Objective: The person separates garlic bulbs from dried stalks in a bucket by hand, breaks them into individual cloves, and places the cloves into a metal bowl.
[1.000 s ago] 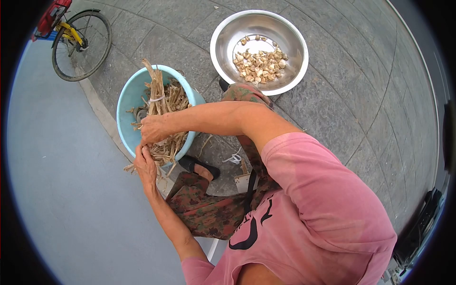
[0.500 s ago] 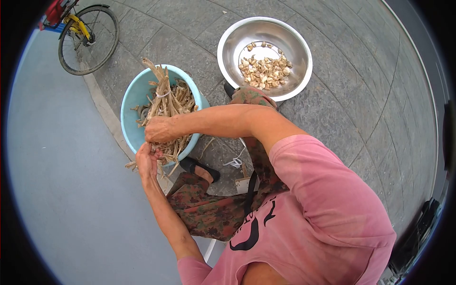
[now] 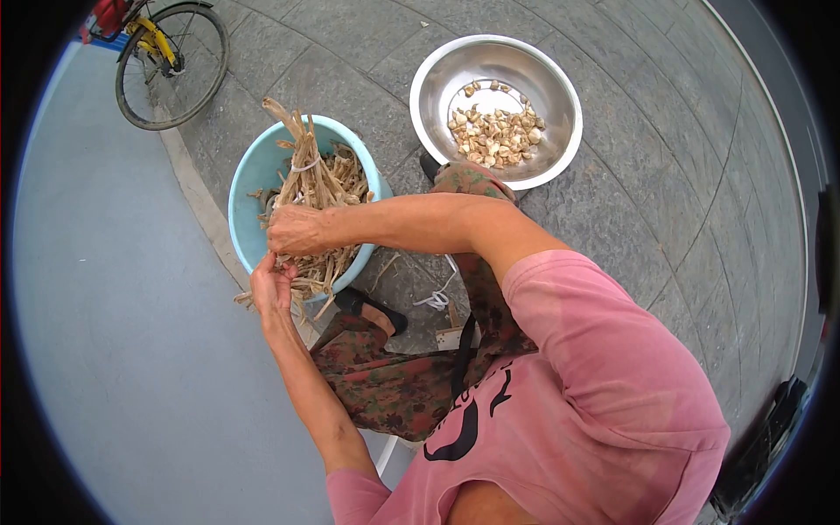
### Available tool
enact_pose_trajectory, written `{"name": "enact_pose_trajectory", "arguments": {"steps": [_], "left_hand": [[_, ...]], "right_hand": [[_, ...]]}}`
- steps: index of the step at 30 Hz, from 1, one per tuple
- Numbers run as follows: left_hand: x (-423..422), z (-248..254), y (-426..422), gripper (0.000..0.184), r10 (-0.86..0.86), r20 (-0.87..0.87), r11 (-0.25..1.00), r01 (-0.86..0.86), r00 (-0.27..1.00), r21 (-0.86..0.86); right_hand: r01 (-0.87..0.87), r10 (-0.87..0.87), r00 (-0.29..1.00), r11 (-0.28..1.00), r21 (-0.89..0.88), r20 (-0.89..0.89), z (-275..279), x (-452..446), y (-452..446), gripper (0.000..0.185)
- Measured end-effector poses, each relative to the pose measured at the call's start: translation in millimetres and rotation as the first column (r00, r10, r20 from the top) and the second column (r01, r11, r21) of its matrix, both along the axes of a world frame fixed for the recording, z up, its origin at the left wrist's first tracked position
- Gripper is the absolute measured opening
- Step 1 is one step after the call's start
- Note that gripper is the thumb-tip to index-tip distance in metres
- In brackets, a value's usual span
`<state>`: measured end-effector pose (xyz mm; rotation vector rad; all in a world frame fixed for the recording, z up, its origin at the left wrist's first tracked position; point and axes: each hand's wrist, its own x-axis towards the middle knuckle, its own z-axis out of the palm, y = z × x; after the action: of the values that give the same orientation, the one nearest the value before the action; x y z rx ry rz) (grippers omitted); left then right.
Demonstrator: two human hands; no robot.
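Observation:
A bundle of dried garlic stalks (image 3: 304, 166), tied with a white string (image 3: 306, 166), leans in a light blue bucket (image 3: 241, 197) and sticks up past its rim. My right hand (image 3: 299, 230) is closed at the lower part of the bundle, its back toward me and its fingertips hidden. Just below it, my left hand (image 3: 273, 284) has thumb and forefinger pinched against the right hand's fingers, the other fingers curled. What lies in that pinch is too small to make out. Loose dried stalks (image 3: 337, 262) fill the bucket around and under both hands.
Beyond my right arm a steel basin (image 3: 560, 131) holds many garlic cloves (image 3: 494, 136). White string (image 3: 435, 300) lies on the paving near my shoe (image 3: 372, 311). A bicycle wheel (image 3: 172, 66) stands at upper left, beside a smooth grey-blue surface (image 3: 131, 306).
The view has shifted slightly, so bucket and basin appear a little to the right. Both hands stay together at the bundle, with only small finger movement.

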<state>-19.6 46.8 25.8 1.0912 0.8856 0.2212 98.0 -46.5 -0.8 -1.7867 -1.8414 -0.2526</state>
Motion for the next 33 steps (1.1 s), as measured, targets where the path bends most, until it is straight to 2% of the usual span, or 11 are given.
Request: {"name": "enact_pose_trajectory", "arguments": {"steps": [11, 14, 15, 18, 21, 23, 24, 27, 29, 31, 33], "left_hand": [[-2.8, -3.8, 2.2, 0.010, -0.088, -0.008, 0.991, 0.087, 0.996, -0.104], [-5.7, -4.9, 0.5, 0.012, -0.114, -0.006, 0.988, 0.113, 0.993, -0.108], [-6.1, -5.5, -0.4, 0.012, -0.119, -0.005, 0.987, 0.118, 0.993, -0.112], [-4.7, -7.2, -10.6, 0.018, -0.069, 0.033, 0.997, 0.070, 0.997, -0.034], [4.3, -0.6, -23.9, 0.022, -0.140, 0.154, 0.958, 0.094, 0.978, 0.270], [6.2, -5.3, -21.9, 0.021, -0.119, 0.062, 0.874, 0.075, 0.991, 0.481], [7.0, -5.3, -21.6, 0.021, -0.095, 0.018, 0.814, 0.067, 0.995, 0.577], [12.5, -1.1, -18.2, 0.017, 0.013, 0.197, 0.943, -0.077, 0.980, 0.324], [17.2, 6.2, -25.6, 0.016, 0.079, 0.247, 0.939, -0.155, 0.966, 0.306], [18.8, 4.8, -27.9, 0.016, 0.022, 0.257, 0.884, -0.139, 0.966, 0.447], [17.4, 11.0, -27.4, 0.015, -0.033, 0.169, 0.806, -0.074, 0.985, 0.587]], "right_hand": [[-0.118, 0.116, 0.993, 0.992, 0.044, 0.034, 3.9, 7.7, -14.9, 0.007], [-0.200, 0.185, 0.978, 0.963, 0.178, 0.095, 10.7, 15.3, -18.8, 0.007], [-0.204, 0.193, 0.978, 0.967, 0.153, 0.080, 11.1, 16.0, -19.6, 0.007], [-0.171, 0.167, 0.985, 0.980, 0.098, 0.040, 11.0, 15.5, -19.2, 0.008], [-0.040, 0.041, 0.999, 0.997, 0.061, -0.019, 7.4, 13.5, -16.5, 0.010], [0.046, -0.046, 0.994, 0.999, 0.003, -0.104, 4.2, 11.6, -14.4, 0.012], [0.026, -0.022, 0.981, 1.000, 0.014, -0.192, 4.1, 11.7, -13.3, 0.014], [0.059, -0.063, 0.941, 0.998, -0.021, -0.333, 7.7, 10.2, -12.9, 0.016], [0.084, -0.092, 0.921, 0.996, -0.037, -0.378, 16.0, 7.8, -14.5, 0.016], [0.069, -0.091, 0.876, 0.996, -0.063, -0.474, 24.3, 7.5, -16.9, 0.014], [0.040, -0.046, 0.881, 0.999, -0.022, -0.471, 26.1, 12.8, -15.0, 0.016]]}}
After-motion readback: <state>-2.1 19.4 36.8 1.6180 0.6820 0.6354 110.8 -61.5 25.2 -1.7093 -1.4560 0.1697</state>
